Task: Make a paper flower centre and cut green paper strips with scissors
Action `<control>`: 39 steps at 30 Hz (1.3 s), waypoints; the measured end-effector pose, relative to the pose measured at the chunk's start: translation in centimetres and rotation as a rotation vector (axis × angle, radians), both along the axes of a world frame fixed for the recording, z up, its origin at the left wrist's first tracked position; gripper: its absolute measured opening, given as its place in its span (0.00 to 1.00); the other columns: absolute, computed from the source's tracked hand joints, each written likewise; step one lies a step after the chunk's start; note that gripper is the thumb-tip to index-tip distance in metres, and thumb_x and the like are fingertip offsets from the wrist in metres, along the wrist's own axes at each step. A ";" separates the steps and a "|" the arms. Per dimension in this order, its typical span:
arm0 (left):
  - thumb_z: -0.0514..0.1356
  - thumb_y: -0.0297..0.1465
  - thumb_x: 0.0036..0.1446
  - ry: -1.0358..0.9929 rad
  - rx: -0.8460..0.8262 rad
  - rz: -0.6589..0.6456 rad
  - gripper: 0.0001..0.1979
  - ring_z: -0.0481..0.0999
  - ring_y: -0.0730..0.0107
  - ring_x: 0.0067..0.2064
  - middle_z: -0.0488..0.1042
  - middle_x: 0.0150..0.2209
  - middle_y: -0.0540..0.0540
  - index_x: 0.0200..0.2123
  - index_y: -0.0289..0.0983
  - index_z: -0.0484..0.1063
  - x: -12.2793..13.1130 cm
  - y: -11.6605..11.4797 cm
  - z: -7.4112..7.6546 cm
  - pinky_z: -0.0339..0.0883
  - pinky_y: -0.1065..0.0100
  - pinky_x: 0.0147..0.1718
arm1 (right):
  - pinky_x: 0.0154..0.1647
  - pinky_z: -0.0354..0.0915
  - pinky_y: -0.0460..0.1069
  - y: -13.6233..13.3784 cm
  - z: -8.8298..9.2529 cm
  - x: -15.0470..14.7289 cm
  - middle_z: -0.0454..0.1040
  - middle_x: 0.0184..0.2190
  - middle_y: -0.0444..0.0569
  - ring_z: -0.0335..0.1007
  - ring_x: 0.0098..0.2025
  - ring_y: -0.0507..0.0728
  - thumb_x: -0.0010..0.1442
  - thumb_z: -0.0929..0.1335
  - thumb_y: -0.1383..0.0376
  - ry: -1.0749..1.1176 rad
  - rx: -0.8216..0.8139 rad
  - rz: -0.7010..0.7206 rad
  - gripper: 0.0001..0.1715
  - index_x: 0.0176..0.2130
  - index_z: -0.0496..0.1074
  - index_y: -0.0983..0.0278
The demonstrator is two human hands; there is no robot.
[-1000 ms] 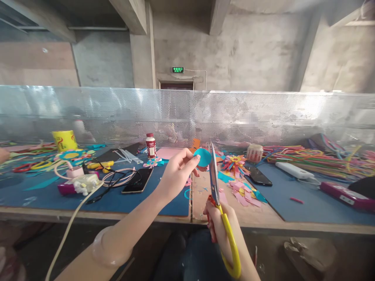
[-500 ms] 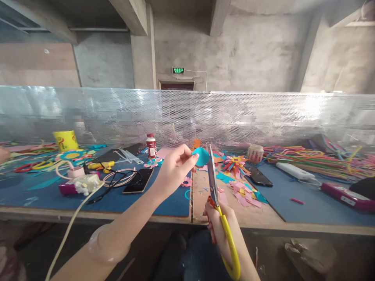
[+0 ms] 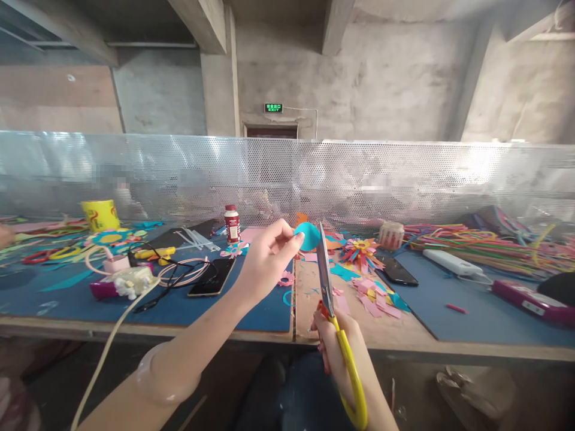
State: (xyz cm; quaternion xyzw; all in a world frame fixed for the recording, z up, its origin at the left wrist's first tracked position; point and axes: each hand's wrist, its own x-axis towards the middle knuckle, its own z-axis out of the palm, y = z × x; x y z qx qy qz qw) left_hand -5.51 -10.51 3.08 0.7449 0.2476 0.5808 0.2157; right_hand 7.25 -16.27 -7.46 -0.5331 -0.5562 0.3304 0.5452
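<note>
L hand (image 3: pixel 267 258) has the blue disc (image 3: pixel 309 236) pinched in its fingers, up over the counter (image 3: pixel 381 339) abt mid-scene. R hand (image 3: pixel 333 340) is clenched round the scissors (image 3: pixel 351 372) — long axis near to far, blades (image 3: pixel 324 269) just right of the disc, can't tell if touching tbh.
</note>
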 end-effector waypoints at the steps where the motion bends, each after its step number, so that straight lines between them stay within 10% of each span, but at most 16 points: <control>1: 0.56 0.33 0.56 0.001 -0.006 -0.001 0.11 0.67 0.76 0.25 0.66 0.21 0.53 0.23 0.38 0.61 0.1 0.0 -0.1 0.59 0.71 0.26 | 0.16 0.47 0.44 0.0 0.0 0.0 0.55 0.14 0.37 0.48 0.14 0.46 0.55 0.59 0.56 -0.001 0.004 -0.001 0.16 0.22 0.53 0.62; 39: 0.55 0.34 0.57 -0.031 -0.041 -0.003 0.10 0.69 0.75 0.27 0.68 0.22 0.52 0.24 0.39 0.60 0.8 -0.5 -0.9 0.62 0.72 0.27 | 0.16 0.48 0.44 -0.2 0.4 0.1 0.54 0.12 0.38 0.51 0.15 0.48 0.57 0.58 0.56 -0.062 -0.042 -0.037 0.18 0.21 0.55 0.62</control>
